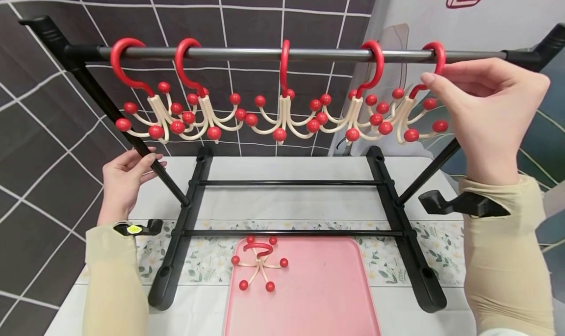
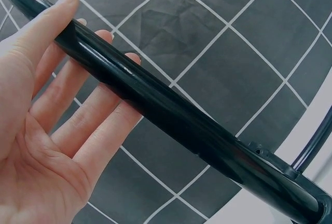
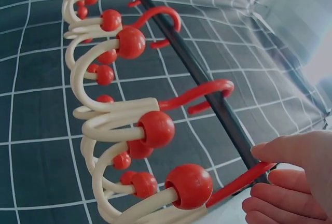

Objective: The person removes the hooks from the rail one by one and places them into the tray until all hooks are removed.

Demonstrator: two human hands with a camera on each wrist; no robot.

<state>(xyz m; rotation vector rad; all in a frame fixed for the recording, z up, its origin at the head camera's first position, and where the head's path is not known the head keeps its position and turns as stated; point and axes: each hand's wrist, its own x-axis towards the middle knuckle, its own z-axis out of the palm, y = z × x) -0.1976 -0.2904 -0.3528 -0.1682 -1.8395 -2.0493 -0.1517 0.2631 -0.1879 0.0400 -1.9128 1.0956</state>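
Note:
My right hand (image 1: 496, 108) pinches the red hook (image 1: 437, 56) of the rightmost claw-shaped hanger (image 3: 192, 187) between thumb and fingers. That hook loops over the grey top bar (image 1: 326, 55) of a black garment rack. Farther left, several matching hangers (image 1: 284, 105) with cream arms and red ball tips hang along the same bar. My left hand (image 1: 128, 179) holds the rack's left slanted pole (image 2: 155, 105), its thumb across the near side and fingers behind. In the head view, another hanger (image 1: 259, 263) lies on a pink tray (image 1: 326, 287).
The rack stands on black feet (image 1: 410, 257) joined by two thin crossbars (image 1: 291, 183). A white table (image 1: 309, 206) with a leafy floral strip lies beneath. Dark gridded cloth (image 1: 247, 22) covers the back and left. A black strap mount (image 1: 463, 203) sits on my right wrist.

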